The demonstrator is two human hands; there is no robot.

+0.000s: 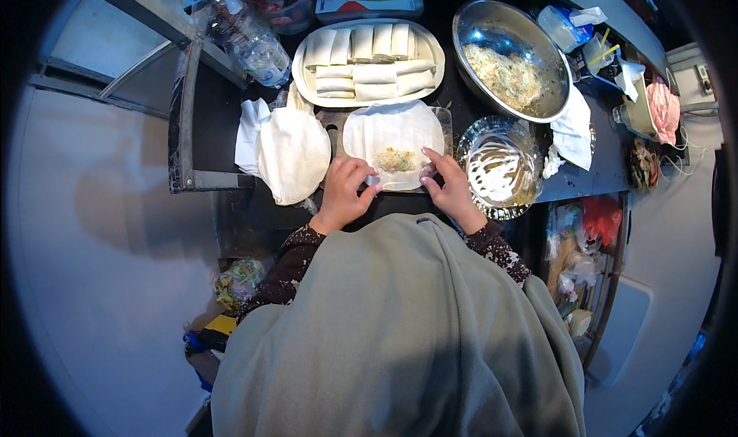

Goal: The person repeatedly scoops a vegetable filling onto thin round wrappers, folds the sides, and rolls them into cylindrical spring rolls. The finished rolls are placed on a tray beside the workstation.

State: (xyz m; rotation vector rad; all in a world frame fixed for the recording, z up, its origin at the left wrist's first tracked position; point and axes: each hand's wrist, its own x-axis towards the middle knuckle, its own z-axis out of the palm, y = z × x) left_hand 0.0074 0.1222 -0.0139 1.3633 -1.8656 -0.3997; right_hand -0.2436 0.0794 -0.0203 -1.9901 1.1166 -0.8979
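A round spring roll wrapper [360, 128] lies on a board in front of me, with a small heap of shredded filling [396, 159] near its lower edge. My left hand [347, 190] pinches the wrapper's lower left edge between thumb and finger. At the lower right edge, my right hand [448, 186] touches the wrapper with thumb and fingertips. A stack of wrappers [295, 151] lies to the left. Above the board, an oval platter [301, 85] holds several rolled spring rolls. To the right is a foil-like plate [501, 169] smeared with white paste.
A steel bowl [501, 19] of filling stands at the upper right, beside white tissue [576, 131]. A plastic bottle [262, 59] leans at the upper left near a metal frame [185, 114]. Cups and a bin with a pink bag [663, 105] are farther right.
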